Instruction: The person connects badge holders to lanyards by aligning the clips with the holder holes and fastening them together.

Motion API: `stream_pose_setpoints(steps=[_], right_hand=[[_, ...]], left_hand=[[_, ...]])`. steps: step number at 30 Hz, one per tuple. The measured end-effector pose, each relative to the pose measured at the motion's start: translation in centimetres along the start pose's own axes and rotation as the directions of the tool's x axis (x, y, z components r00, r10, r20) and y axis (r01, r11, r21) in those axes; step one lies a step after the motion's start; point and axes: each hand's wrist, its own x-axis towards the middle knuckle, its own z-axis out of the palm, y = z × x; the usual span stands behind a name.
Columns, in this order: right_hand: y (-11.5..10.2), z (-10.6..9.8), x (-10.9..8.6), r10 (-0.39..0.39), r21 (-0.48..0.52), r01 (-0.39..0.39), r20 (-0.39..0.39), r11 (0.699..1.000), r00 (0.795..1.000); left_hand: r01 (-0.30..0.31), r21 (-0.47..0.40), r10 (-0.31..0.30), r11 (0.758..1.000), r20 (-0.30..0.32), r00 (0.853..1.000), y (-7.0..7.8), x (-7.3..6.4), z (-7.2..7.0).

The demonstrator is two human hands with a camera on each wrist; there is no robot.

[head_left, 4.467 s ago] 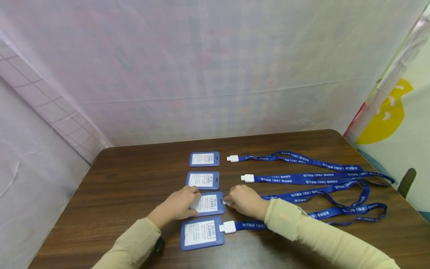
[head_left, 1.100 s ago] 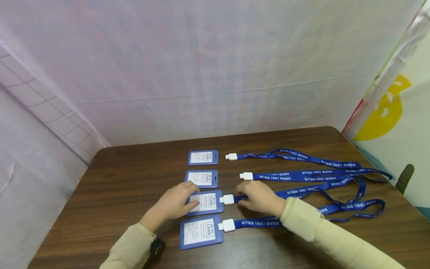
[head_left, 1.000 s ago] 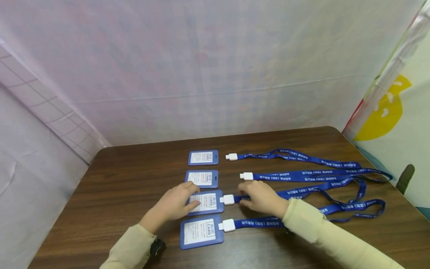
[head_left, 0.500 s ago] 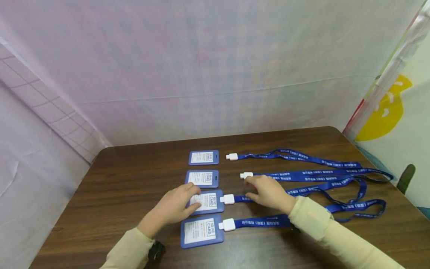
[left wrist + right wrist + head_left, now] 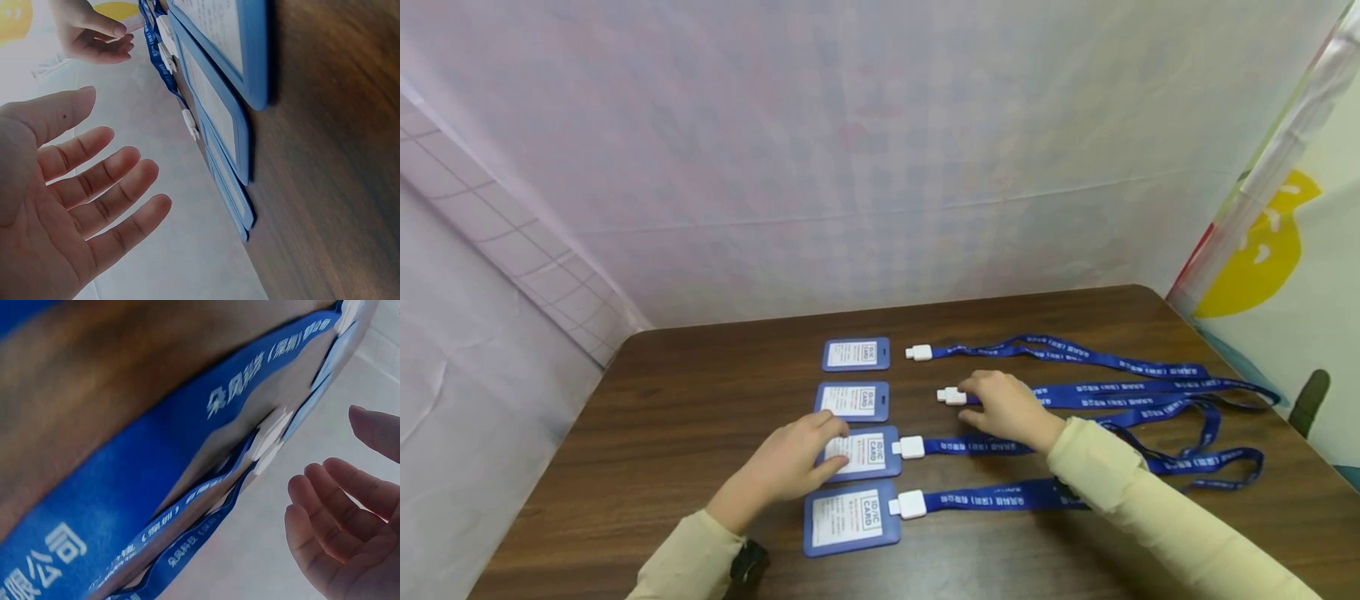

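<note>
Blue-framed ID badge holders lie in a column on the table. My left hand [image 5: 790, 462] hovers over the left part of the third one from the back [image 5: 872, 452]; its fingers are spread and hold nothing in the left wrist view. The white clip [image 5: 912, 447] of a blue lanyard meets that holder's slot end. My right hand [image 5: 1006, 407] is at the white clip [image 5: 952, 397] of the second lanyard from the back [image 5: 1090, 396]. In the right wrist view the right fingers [image 5: 312, 487] are loosely bent, with the thumb apart. Whether they touch the clip cannot be seen.
The front holder [image 5: 850, 518] has a clip [image 5: 913, 504] at its slot. Toward the back lie two more holders, the second [image 5: 853, 401] and the farthest [image 5: 856, 354], both apart from clips. The farthest lanyard [image 5: 1075, 354] stretches right. A cloth screen [image 5: 865, 167] stands behind the table [image 5: 700, 375].
Earlier my right hand was at the third holder's clip, which now meets that holder. The right hand has since moved back and right to the second clip. The left hand has barely moved.
</note>
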Motion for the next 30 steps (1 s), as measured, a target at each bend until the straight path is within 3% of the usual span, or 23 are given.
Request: stream_pose_setpoints(steps=[12,22,30], right_hand=[[1.3,0.8,1.4,0.057,-0.019,-0.056,0.082,0.998,0.995],[1.6,1.5,3.0,0.100,-0.032,-0.097,0.120,0.995,0.988],[1.9,1.9,3.7,0.077,-0.051,-0.070,0.153,0.996,0.985]], left_hand=[[-0.006,-0.010,0.006,1.000,0.006,1.000,-0.1,-0.2,0.4],[-0.016,0.004,0.016,1.000,-0.026,1.000,-0.3,-0.2,0.3],[-0.003,-0.005,0.002,1.000,-0.019,1.000,-0.5,-0.1,0.3]])
